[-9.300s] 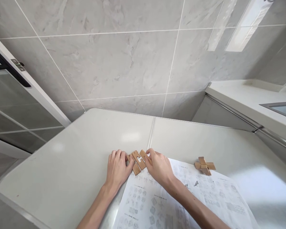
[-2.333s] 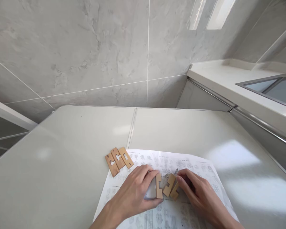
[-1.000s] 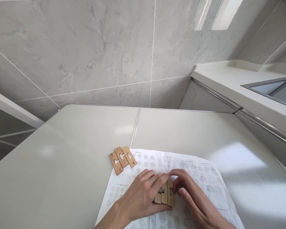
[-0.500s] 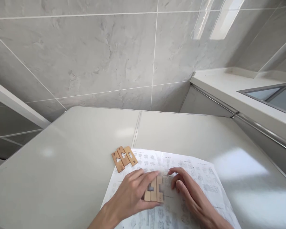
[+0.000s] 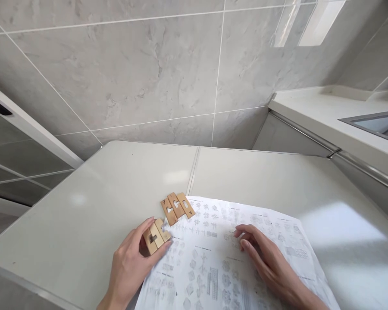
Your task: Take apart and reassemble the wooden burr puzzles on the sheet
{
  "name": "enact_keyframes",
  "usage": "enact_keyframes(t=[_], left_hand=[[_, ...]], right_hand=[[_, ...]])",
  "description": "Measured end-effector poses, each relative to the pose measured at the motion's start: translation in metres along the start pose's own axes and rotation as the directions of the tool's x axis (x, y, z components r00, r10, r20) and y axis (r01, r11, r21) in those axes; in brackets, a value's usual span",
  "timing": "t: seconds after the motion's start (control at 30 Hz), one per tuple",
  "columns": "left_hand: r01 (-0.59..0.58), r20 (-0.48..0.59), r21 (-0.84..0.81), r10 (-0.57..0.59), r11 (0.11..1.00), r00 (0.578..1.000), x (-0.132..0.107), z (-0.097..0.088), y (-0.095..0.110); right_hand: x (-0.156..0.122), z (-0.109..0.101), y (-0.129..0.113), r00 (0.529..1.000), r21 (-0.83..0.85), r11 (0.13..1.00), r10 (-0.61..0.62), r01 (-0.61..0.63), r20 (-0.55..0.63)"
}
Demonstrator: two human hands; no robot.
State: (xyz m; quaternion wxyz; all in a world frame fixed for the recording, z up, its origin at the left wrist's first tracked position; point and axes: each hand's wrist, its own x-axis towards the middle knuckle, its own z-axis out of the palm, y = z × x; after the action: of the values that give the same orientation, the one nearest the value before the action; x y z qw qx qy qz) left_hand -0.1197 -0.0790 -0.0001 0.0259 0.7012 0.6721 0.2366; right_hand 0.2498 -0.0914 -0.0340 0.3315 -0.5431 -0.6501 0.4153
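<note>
My left hand (image 5: 129, 265) is closed round a row of three notched wooden puzzle pieces (image 5: 155, 235) held side by side at the left edge of the printed instruction sheet (image 5: 220, 267). Just beyond them a second set of three flat wooden pieces (image 5: 177, 207) lies side by side on the pale table (image 5: 110, 189). My right hand (image 5: 261, 258) rests on the sheet with its fingers stretched out and nothing in it.
A tiled grey wall (image 5: 168, 73) rises behind the table. A white counter with a steel-framed opening (image 5: 371, 125) runs along the right. A glass-panelled door (image 5: 16, 146) stands at the left. A seam (image 5: 194, 172) divides the tabletop.
My left hand has slid the three gathered pieces leftward off the middle of the sheet to its left edge. My right hand has let go of them and stayed on the paper.
</note>
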Motion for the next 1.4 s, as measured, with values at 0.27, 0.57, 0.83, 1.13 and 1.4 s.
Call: enact_keyframes(t=[0.27, 0.57, 0.83, 1.13, 1.4], left_hand=[[0.006, 0.015, 0.082, -0.007, 0.997, 1.000, 0.001, 0.015, 0.015], [0.059, 0.007, 0.002, -0.059, 0.998, 0.998, 0.012, -0.008, 0.026], [0.066, 0.070, -0.131, -0.057, 0.989, 0.996, 0.051, -0.012, 0.032], [0.088, 0.384, -0.075, -0.053, 0.993, 0.922, 0.073, 0.015, 0.041], [0.121, 0.441, -0.095, -0.067, 0.988, 0.895, 0.089, 0.019, 0.044]], right_hand=[[0.001, -0.001, -0.002, 1.000, -0.030, 0.999, -0.021, 0.021, -0.007], [0.001, 0.002, -0.004, 1.000, -0.022, 1.000, 0.017, -0.017, 0.015], [0.002, 0.002, -0.005, 1.000, -0.014, 1.000, 0.003, -0.003, 0.024], [0.004, -0.002, 0.001, 0.995, -0.024, 0.999, -0.019, 0.022, 0.102], [0.005, -0.003, -0.002, 0.994, -0.031, 0.998, -0.046, 0.050, 0.099]])
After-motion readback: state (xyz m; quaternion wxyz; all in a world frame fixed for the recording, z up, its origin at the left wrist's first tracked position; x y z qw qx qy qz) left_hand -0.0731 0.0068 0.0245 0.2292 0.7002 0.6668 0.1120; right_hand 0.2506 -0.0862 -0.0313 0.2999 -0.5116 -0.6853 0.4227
